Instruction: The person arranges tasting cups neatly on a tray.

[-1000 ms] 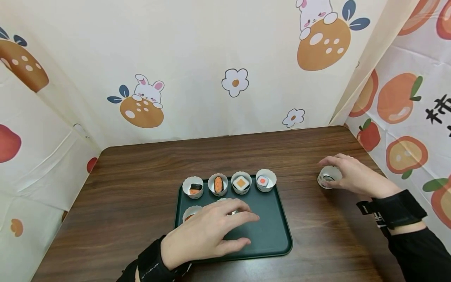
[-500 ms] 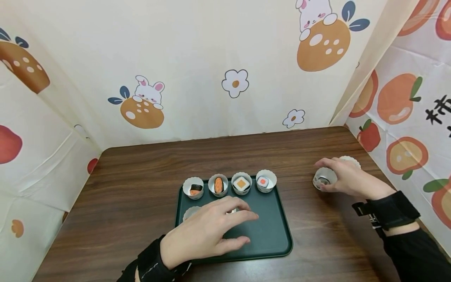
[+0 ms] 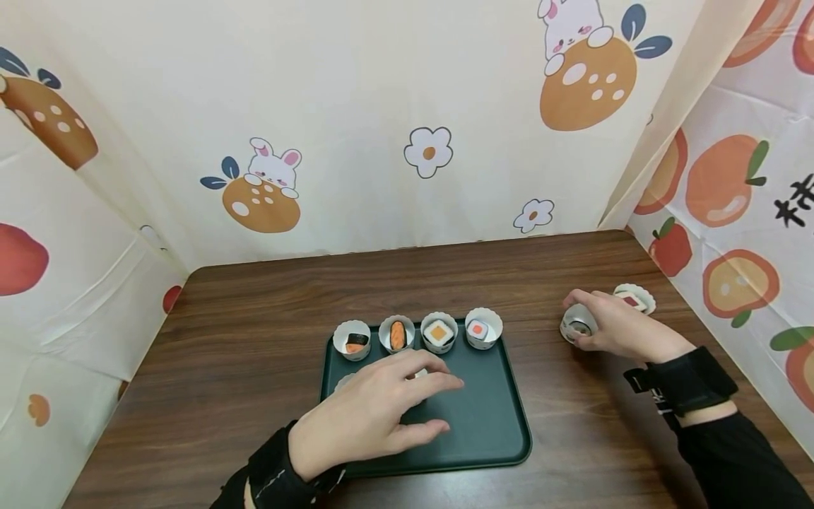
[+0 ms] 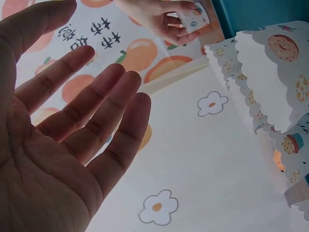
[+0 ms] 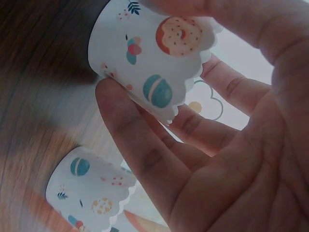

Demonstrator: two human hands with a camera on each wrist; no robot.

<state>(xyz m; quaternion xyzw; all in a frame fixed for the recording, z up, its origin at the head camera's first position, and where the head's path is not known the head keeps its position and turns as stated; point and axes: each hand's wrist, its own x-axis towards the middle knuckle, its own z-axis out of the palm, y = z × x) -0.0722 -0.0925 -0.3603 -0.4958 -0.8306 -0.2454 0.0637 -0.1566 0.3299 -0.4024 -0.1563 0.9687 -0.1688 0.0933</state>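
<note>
At the right of the table my right hand (image 3: 626, 329) pinches a white paper baking cup (image 3: 577, 323) with a scalloped rim; a small dark-and-white piece shows inside. In the right wrist view, thumb and fingers hold the printed side of this cup (image 5: 145, 58). Just behind the hand stands another paper cup (image 3: 644, 297) with a white and dark red piece in it. My left hand (image 3: 375, 410) is over the green tray (image 3: 477, 431), fingers loosely spread and holding nothing. It partly hides paper cups on the tray.
Along the tray's back edge stands a row of paper cups with sushi-shaped pieces: black and orange (image 3: 356, 344), orange (image 3: 398, 335), white and yellow (image 3: 439, 333), white with a red centre (image 3: 478, 329). Patterned cloth (image 3: 356, 198) walls the wooden table (image 3: 254, 339) at back and sides.
My right hand has shifted slightly left with the paper cup, and the cup behind it has come into view. The left hand stays nearly where it was over the tray.
</note>
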